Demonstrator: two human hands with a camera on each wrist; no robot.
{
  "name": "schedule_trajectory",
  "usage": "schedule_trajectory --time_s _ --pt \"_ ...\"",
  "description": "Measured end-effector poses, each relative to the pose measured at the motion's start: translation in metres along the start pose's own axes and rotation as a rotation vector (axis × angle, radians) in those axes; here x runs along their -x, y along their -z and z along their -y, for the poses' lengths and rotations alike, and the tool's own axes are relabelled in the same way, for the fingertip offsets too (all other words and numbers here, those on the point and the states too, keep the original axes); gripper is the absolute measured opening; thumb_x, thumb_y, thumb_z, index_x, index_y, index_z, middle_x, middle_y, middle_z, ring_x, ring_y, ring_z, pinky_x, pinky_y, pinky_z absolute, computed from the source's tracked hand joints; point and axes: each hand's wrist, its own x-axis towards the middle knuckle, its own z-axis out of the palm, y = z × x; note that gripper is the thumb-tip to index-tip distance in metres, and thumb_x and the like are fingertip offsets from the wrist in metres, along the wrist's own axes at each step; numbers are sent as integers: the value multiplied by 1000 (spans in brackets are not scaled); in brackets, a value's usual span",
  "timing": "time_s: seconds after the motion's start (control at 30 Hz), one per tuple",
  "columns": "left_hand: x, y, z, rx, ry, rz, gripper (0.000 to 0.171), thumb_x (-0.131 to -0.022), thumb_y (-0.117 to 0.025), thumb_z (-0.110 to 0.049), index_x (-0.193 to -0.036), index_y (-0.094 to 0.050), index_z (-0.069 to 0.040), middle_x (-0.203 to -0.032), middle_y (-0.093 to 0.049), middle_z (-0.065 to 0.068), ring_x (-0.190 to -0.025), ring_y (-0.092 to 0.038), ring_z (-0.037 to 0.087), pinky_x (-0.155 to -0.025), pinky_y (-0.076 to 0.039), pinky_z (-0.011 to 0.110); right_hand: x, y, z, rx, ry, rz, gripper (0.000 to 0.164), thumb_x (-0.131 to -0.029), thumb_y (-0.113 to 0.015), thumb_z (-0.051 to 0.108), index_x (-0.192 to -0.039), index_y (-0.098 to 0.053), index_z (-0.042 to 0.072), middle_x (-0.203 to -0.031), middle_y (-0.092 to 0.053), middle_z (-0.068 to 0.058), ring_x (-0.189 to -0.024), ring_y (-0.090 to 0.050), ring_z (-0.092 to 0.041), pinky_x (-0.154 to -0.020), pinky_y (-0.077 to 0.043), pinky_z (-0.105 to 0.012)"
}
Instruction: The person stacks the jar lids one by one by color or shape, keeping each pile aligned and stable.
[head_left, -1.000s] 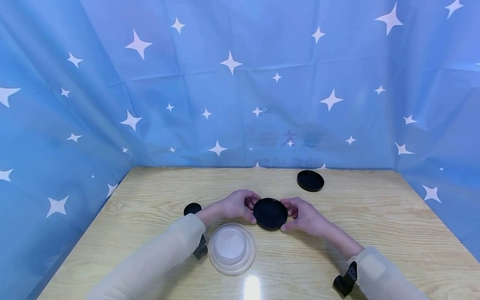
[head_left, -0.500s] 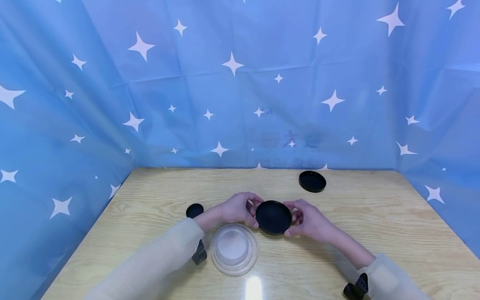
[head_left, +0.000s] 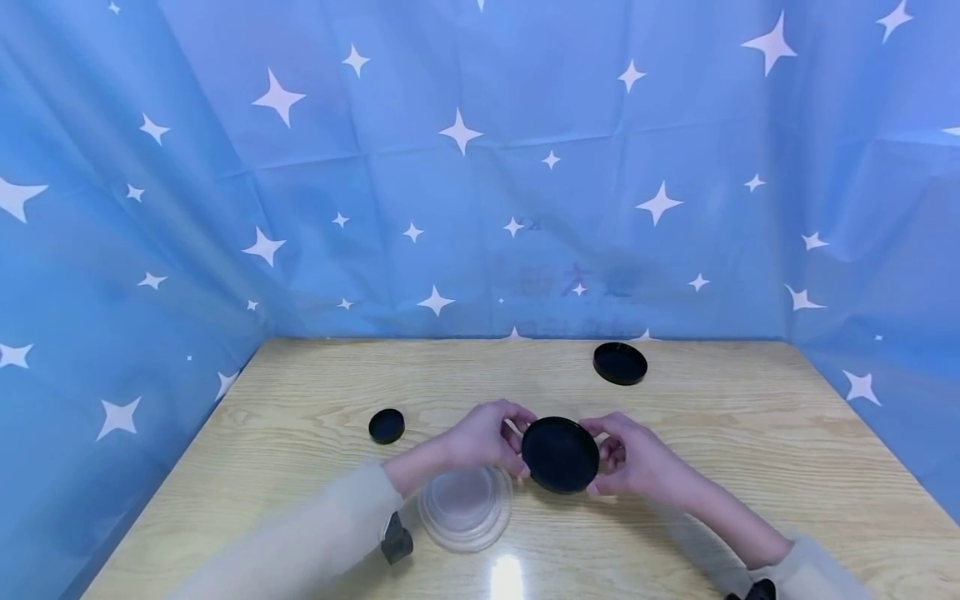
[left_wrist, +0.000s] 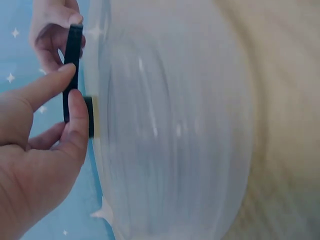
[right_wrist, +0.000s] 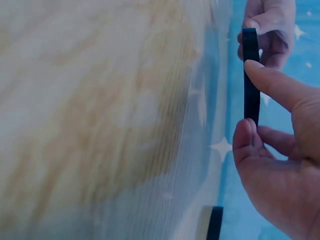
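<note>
Both hands hold a shallow round black lid [head_left: 561, 455] above the tabletop, its recessed side facing up in the head view. My left hand [head_left: 487, 437] pinches its left rim, and my right hand [head_left: 637, 458] pinches the right rim. Seen edge-on in the left wrist view, the lid [left_wrist: 71, 77] sits between thumb and fingers. A stack of clear round plastic containers [head_left: 465, 529] stands on the table just below my left forearm, partly hidden by it.
A smaller black round lid [head_left: 386, 426] lies left of the left hand. Another black lid [head_left: 620, 364] rests near the table's far edge on the right. The wooden table [head_left: 315, 392] meets a blue star-patterned curtain [head_left: 390, 183] behind and at both sides.
The black lid has come nearer and slightly to the right, looking larger, with both hands still gripping it. The small lid at the left is now fully uncovered.
</note>
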Motion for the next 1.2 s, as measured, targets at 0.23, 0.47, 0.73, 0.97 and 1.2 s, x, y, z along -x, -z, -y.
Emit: schedule_trajectory --time_s 0.23,0.47,0.73,0.97,1.2 --pt "7 -17 -6 -10 -1 -22 64 -66 -86 17 -125 -65 6 -103 -57 6 -75 -60 12 -62 -54 20 15 2 -1 -5 -2 14 80 -69 -93 8 -139 -54 -7 -113 -55 -12 -83 -56 -11 -66 -53 -26" --pt "11 -31 -9 -15 2 -30 64 -66 -87 15 -125 -64 4 -104 -57 4 -74 -60 10 -62 -50 18 28 3 -4 2 35 3 80 -70 -93 11 -138 -55 -8 -114 -56 -13 -81 -57 -9 -65 -53 -26" --pt "23 -54 -13 -6 -7 -97 67 -63 -86 16 -125 -63 5 -103 -58 4 -73 -62 9 -62 -51 18 40 4 -12 31 79 9 79 -69 -94 10 -136 -55 -7 -112 -57 -11 -81 -56 -7 -66 -53 -26" --pt "29 -71 -10 53 -6 -151 68 -62 -85 18 -124 -63 3 -103 -56 2 -73 -61 8 -63 -52 19 48 7 -21 49 147 44 79 -72 -93 13 -138 -54 -6 -118 -56 -12 -81 -56 -10 -65 -52 -26" --pt "27 -77 -12 -32 -11 -158 65 -63 -86 15 -123 -63 3 -103 -54 1 -69 -59 3 -63 -51 19 50 11 -24 44 158 73 77 -74 -91 11 -139 -53 -7 -119 -56 -12 -83 -55 -11 -66 -52 -26"
